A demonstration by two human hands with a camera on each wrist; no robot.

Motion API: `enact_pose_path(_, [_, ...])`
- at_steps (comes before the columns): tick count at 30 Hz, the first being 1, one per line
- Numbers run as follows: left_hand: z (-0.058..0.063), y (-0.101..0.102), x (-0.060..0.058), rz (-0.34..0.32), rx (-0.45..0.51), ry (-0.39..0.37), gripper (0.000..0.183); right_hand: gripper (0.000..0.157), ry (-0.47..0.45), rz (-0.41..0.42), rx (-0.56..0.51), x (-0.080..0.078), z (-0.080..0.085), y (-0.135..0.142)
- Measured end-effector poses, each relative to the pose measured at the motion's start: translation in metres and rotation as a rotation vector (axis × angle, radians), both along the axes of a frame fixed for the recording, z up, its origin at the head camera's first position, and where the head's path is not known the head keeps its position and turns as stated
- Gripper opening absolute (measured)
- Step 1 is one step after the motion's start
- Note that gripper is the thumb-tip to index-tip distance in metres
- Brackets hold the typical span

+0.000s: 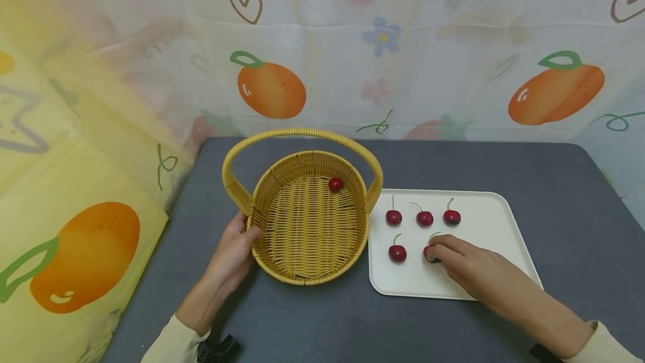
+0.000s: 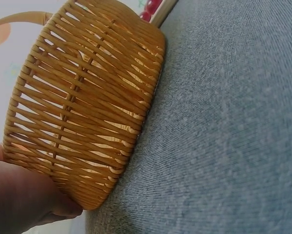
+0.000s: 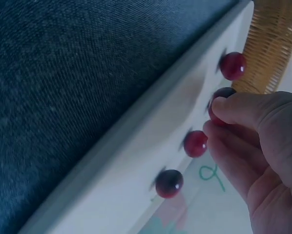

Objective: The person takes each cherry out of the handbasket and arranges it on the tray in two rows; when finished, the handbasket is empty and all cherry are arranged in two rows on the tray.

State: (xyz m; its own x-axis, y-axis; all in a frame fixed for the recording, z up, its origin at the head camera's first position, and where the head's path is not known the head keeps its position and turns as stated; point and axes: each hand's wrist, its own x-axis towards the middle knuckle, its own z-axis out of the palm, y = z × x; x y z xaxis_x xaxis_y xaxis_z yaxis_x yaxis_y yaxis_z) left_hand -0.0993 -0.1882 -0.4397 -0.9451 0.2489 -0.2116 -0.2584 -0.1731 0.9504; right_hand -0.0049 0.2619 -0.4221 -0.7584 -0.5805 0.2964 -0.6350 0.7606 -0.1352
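A round yellow wicker basket (image 1: pixel 307 228) with a tall arched handle stands on the table. My left hand (image 1: pixel 233 251) grips its left rim, thumb over the inside edge; the left wrist view shows the woven side (image 2: pixel 87 97) close up. One dark red cherry (image 1: pixel 335 184) lies inside near the back right wall. On the white tray (image 1: pixel 484 240) my right hand (image 1: pixel 476 268) pinches a cherry (image 3: pixel 219 105) between thumb and fingers, in the front row. Beside it sits another cherry (image 1: pixel 397 253), and three more, such as this stemmed cherry (image 1: pixel 451 217), form the back row.
The tray stands just right of the basket, its left edge close to the basket's side. Both are on a dark grey table (image 1: pixel 312 324). Behind hangs a fruit-patterned cloth (image 1: pixel 322 43), which also covers the left side.
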Motion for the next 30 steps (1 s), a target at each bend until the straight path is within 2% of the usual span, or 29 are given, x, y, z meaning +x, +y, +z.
enact_pose_path(9, [0.0, 0.003, -0.001, 0.009, 0.009, -0.004, 0.073, 0.043, -0.011, -0.005, -0.005, -0.005, -0.01, -0.001])
enact_pose_path(11, [0.0, 0.003, -0.001, 0.011, 0.01, -0.006, 0.073, 0.038, -0.011, 0.002, -0.019, -0.007, -0.011, 0.0])
enact_pose_path(14, [0.0, 0.001, 0.0, 0.016, 0.006, -0.01, 0.073, 0.019, -0.017, 0.01, -0.034, -0.008, -0.012, 0.001])
enact_pose_path(16, [0.0, 0.001, 0.0, 0.02, 0.001, -0.008, 0.071, 0.015, -0.026, 0.012, -0.038, -0.008, -0.013, 0.002])
enact_pose_path(18, [0.0, 0.001, 0.0, 0.018, -0.002, -0.006, 0.071, 0.02, -0.034, 0.005, -0.041, -0.007, -0.013, 0.002])
enact_pose_path(21, [0.0, 0.001, 0.0, 0.01, -0.003, -0.002, 0.072, 0.038, -0.046, -0.009, -0.039, -0.006, -0.013, 0.002])
enact_pose_path(22, [0.0, 0.0, 0.0, 0.008, -0.004, -0.002, 0.073, 0.04, -0.048, -0.013, -0.038, -0.006, -0.013, 0.001])
enact_pose_path(30, [0.0, -0.001, 0.001, 0.015, -0.011, -0.005, 0.072, 0.039, -0.018, -0.023, -0.007, -0.008, -0.009, -0.002])
